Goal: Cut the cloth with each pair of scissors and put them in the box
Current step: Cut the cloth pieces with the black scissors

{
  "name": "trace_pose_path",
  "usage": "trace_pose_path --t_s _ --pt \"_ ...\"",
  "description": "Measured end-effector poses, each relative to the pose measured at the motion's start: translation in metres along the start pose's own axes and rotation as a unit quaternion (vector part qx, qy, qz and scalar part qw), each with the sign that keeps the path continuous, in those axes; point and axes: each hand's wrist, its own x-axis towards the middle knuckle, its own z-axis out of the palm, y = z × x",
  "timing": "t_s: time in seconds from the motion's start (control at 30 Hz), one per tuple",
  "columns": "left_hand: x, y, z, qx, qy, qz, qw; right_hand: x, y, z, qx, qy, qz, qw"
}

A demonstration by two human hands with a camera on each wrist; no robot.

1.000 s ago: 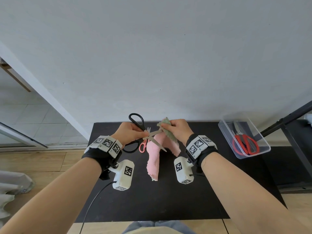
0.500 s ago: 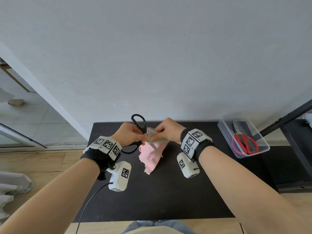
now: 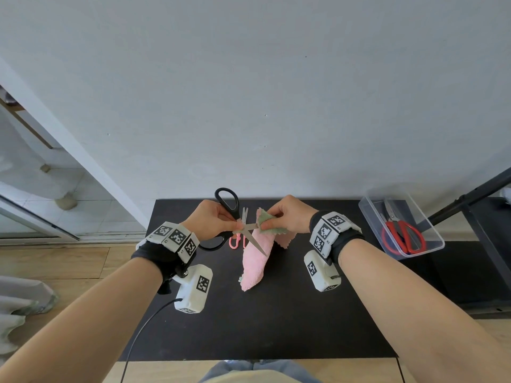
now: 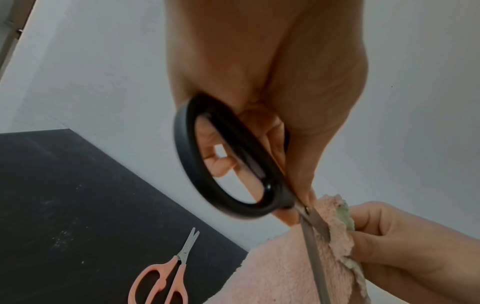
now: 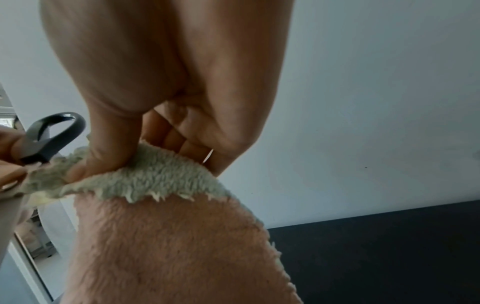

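Gripping the black-handled scissors (image 3: 229, 217) near their pivot, the left hand (image 3: 211, 219) has its fingers (image 4: 221, 162) curled about the handle loops, one fingertip showing through a loop in the left wrist view. The steel blades stand apart in a crossed X, one pointing up toward the wall and the longer one slanting down across the pink cloth (image 3: 255, 258). The right hand (image 3: 287, 218) pinches the cloth's upper green-faced edge between thumb and curled fingers (image 5: 103, 156), holding it raised just beside the blades; in the left wrist view the blades bear against the cloth's fuzzy edge right at that hand. The rest of the cloth hangs down and its lower end lies on the black worktop (image 3: 276, 322). A small pair of pink-handled scissors (image 4: 166, 281) lies flat on the worktop below the left hand, its short blades slightly parted. Off to the right, at the worktop's far corner, a clear plastic box (image 3: 370, 214) holds red-handled scissors (image 3: 402, 239), well apart from both hands. Both wrists wear black bands with white marker blocks. A grey wall (image 3: 249, 92) rises behind the worktop.
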Motion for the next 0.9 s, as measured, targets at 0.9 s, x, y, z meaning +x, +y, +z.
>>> trace_pose_path --t_s 0.9 --pt "0.003 0.016 0.010 0.007 -0.009 0.009 1.000 0.002 -0.017 -0.005 0.029 -0.004 -0.014 0.999"
